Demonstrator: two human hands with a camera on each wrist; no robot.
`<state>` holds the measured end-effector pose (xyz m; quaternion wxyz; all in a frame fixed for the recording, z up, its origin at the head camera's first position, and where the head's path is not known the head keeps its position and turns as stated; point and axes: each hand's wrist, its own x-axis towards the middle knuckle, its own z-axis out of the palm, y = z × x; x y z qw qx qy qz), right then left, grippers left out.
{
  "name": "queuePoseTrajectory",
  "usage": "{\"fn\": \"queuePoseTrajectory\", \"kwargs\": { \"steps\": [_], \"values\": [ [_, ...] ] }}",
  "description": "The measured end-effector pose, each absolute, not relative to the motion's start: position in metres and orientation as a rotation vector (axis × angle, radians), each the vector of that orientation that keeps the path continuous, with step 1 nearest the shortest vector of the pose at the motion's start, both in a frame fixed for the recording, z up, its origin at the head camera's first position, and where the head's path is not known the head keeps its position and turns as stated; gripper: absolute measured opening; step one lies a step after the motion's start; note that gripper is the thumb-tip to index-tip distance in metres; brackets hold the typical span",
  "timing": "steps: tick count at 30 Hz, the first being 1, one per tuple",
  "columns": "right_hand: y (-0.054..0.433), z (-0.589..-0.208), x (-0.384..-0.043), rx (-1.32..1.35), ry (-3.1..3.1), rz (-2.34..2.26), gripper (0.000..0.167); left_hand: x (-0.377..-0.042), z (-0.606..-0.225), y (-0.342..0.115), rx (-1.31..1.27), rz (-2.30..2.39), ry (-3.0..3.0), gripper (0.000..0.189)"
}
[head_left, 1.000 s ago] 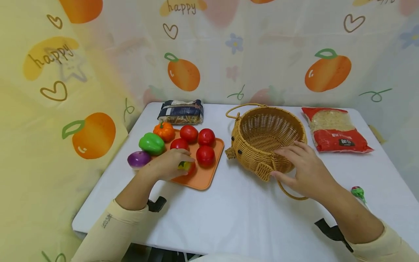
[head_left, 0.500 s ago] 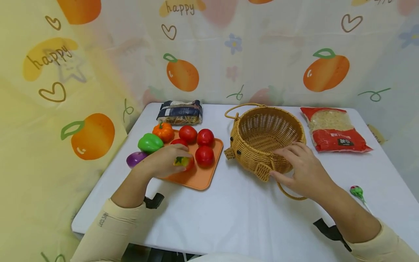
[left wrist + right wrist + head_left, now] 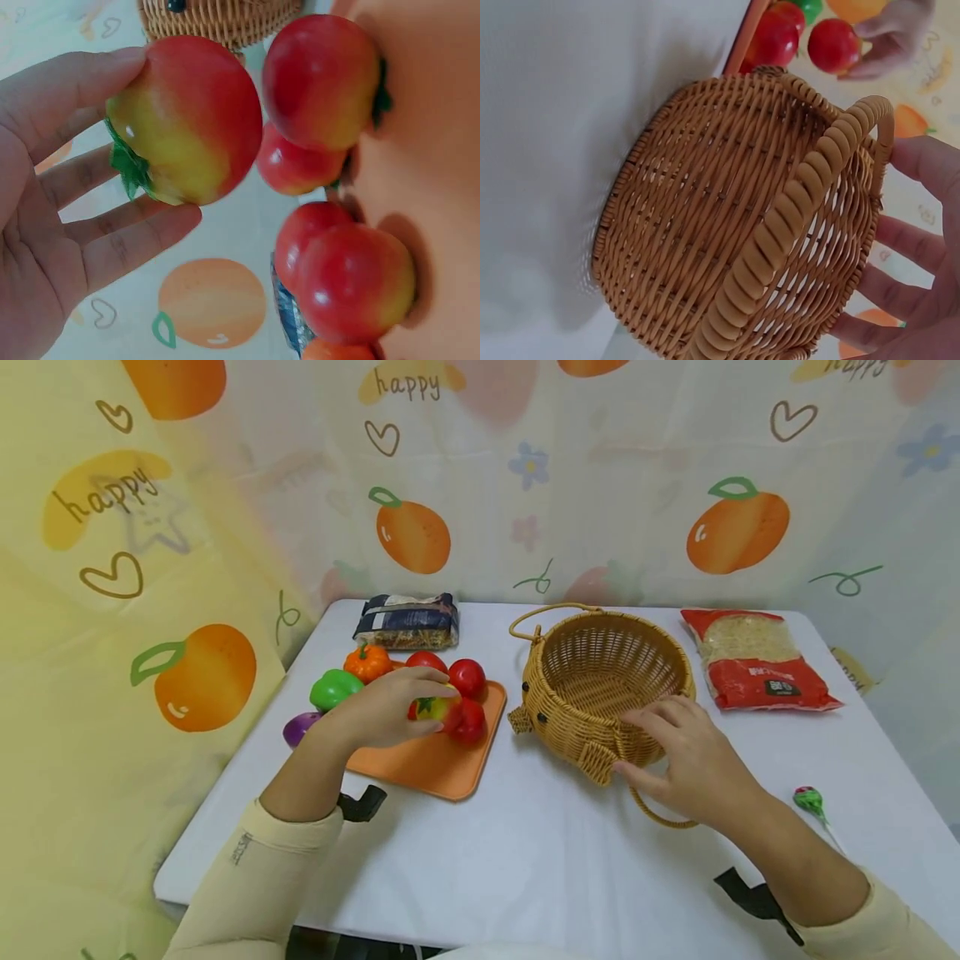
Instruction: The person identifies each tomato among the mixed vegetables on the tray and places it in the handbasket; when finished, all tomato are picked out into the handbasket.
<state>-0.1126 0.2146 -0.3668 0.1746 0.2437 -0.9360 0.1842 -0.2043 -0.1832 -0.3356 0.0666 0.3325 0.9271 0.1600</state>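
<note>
My left hand (image 3: 378, 708) pinches a red and yellow tomato (image 3: 191, 124) between thumb and fingers, raised above the orange tray (image 3: 427, 770). Its green leafy calyx faces the palm in the left wrist view. Several more tomatoes (image 3: 467, 677) lie on the tray behind and beside the hand, partly hidden. My right hand (image 3: 693, 760) grips the near right rim of a wicker basket (image 3: 573, 731), fingers over the edge and thumb outside. The basket has an animal face and stands upright; inside, its woven bottom shows.
An orange pumpkin (image 3: 367, 662), a green pepper (image 3: 334, 689) and a purple vegetable (image 3: 300, 728) sit left of the tray. A dark packet (image 3: 407, 621) lies behind it. Right of the basket lie a red bag (image 3: 761, 660) and a lollipop (image 3: 810, 800).
My left hand has lifted the tomato up off the tray and slightly to the right. The right hand stays on the basket, and the head view has shifted a little.
</note>
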Motion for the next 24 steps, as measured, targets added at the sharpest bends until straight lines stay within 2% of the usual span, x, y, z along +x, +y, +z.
{"fn": "queuePoseTrajectory", "kwargs": {
  "steps": [9,24],
  "values": [
    [0.213,-0.367,-0.105,0.711,-2.652,0.531,0.053,-0.212,-0.312,-0.154,1.008,0.496,2.815,0.047],
    [0.211,-0.36,-0.098,0.654,-2.755,0.509,0.052,-0.223,-0.28,-0.098,1.381,0.481,2.79,0.047]
  ]
}}
